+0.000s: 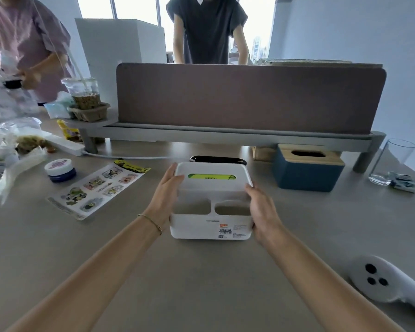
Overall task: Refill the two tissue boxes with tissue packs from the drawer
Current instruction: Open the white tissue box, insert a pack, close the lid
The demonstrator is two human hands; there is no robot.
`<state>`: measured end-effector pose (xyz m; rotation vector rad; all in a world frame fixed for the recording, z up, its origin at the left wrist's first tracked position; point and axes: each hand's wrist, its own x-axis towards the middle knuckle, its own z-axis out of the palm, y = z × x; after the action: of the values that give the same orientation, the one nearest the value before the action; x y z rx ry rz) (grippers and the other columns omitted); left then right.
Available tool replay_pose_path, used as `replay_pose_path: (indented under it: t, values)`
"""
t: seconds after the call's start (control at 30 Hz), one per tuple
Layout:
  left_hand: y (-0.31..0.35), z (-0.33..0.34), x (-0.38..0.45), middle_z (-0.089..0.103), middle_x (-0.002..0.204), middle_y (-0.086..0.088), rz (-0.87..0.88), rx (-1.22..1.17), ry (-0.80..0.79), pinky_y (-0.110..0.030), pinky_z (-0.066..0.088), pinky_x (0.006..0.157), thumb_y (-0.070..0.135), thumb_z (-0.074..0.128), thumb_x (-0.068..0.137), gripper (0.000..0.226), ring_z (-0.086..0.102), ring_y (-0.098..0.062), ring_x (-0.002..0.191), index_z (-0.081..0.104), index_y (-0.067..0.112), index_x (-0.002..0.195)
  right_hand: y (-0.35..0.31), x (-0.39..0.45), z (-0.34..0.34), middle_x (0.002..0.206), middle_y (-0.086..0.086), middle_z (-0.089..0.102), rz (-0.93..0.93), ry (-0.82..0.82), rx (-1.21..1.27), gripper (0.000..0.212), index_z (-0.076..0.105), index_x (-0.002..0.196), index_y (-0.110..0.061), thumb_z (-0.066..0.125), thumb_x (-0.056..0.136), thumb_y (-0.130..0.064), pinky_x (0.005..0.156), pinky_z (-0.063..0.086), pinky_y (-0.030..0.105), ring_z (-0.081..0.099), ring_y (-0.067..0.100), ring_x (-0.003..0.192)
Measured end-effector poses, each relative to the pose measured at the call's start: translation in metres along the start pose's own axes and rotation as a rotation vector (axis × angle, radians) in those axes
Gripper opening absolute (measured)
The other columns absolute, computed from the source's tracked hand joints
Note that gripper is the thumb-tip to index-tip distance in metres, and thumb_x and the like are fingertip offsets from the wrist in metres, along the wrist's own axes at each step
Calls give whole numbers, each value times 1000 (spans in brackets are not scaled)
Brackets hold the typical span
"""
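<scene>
Single view: head-worn wide-angle camera, above the near edge of the desk [201, 283], facing forward and down. Close range: both forearms enter from the bottom corners, left hand [164, 200] and right hand [264, 216] at frame centre. Far edge closed off by a partition screen [249, 97]. Straight lines bow towards the margins; the window beyond is blown out, perhaps by backlight

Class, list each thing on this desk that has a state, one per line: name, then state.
White tissue box: lid on, green pack showing through the slot, front compartments empty.
Left hand: gripping the white box's left side.
Right hand: gripping its right side.
Blue tissue box: wooden lid on, slot dark.
Drinking glass: upright, empty.
Plastic cup: partly full.
</scene>
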<state>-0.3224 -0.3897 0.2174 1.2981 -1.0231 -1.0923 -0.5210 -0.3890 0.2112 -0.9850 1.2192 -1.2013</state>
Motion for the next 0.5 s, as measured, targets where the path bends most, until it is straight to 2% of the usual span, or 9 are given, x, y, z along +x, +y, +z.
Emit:
replay_pose_path:
  t: [0.03, 0.1, 0.17, 0.2, 0.3, 0.37, 0.43, 0.47, 0.5]
  values:
    - [2, 2, 3, 43, 158, -2, -13, -21, 6, -48, 32, 120, 16, 41, 107, 55, 46, -26, 141, 29, 26, 160, -2, 2, 0, 104, 6, 75, -20, 5, -5, 32, 65, 122, -29, 38, 106, -24, 69, 57, 35, 72, 24, 89]
    - [6, 11, 11, 53, 148, -7, -45, -90, 33, -49, 43, 113, 13, 41, 107, 52, 57, -28, 129, 35, 24, 157, -6, 11, -3, 115, 0, 71, -69, 9, -40, 39, 60, 132, -36, 35, 106, -22, 85, 57, 42, 68, 23, 103]
    - [13, 29, 24, 65, 122, -5, -55, -118, 42, -41, 55, 92, 11, 40, 106, 46, 65, -22, 102, 46, 25, 150, -13, 26, -13, 136, -4, 62, -109, 39, -100, 46, 46, 146, -44, 35, 105, -26, 105, 48, 51, 60, 21, 121]
    - [15, 38, 32, 67, 108, -2, -51, -125, 40, -36, 54, 81, 10, 39, 106, 43, 63, -19, 88, 53, 26, 143, -17, 35, -17, 142, -7, 57, -119, 55, -130, 49, 39, 150, -46, 35, 104, -28, 110, 43, 52, 55, 21, 127]
    - [18, 65, 58, 62, 86, 1, -46, -101, 32, -32, 48, 70, 6, 37, 103, 37, 54, -16, 72, 64, 29, 116, -28, 65, -33, 148, -8, 52, -133, 93, -171, 51, 35, 153, -44, 36, 104, -29, 112, 41, 53, 52, 20, 131]
    - [17, 78, 75, 60, 85, -4, -34, -75, 12, -32, 43, 67, 5, 37, 98, 39, 50, -20, 72, 68, 27, 105, -31, 84, -41, 152, -8, 49, -145, 110, -180, 49, 36, 154, -37, 37, 106, -26, 115, 39, 50, 50, 18, 135]
    - [17, 88, 90, 61, 92, -9, -23, -58, -21, -35, 43, 70, 5, 35, 96, 41, 50, -24, 78, 69, 25, 105, -36, 101, -47, 153, -9, 46, -176, 129, -245, 49, 36, 156, -31, 36, 108, -22, 114, 40, 41, 48, 16, 136]
    - [16, 92, 98, 62, 93, -9, -21, -60, -17, -35, 43, 72, 4, 36, 96, 40, 51, -24, 79, 69, 24, 105, -37, 109, -49, 150, -10, 48, -188, 141, -288, 49, 35, 156, -29, 35, 108, -20, 107, 43, 33, 50, 16, 131]
    - [14, 95, 106, 62, 91, -8, -17, -63, -5, -35, 43, 71, 4, 36, 96, 40, 51, -24, 78, 69, 25, 102, -37, 116, -51, 141, -11, 51, -209, 149, -333, 49, 35, 156, -28, 35, 108, -18, 94, 45, 25, 53, 15, 122]
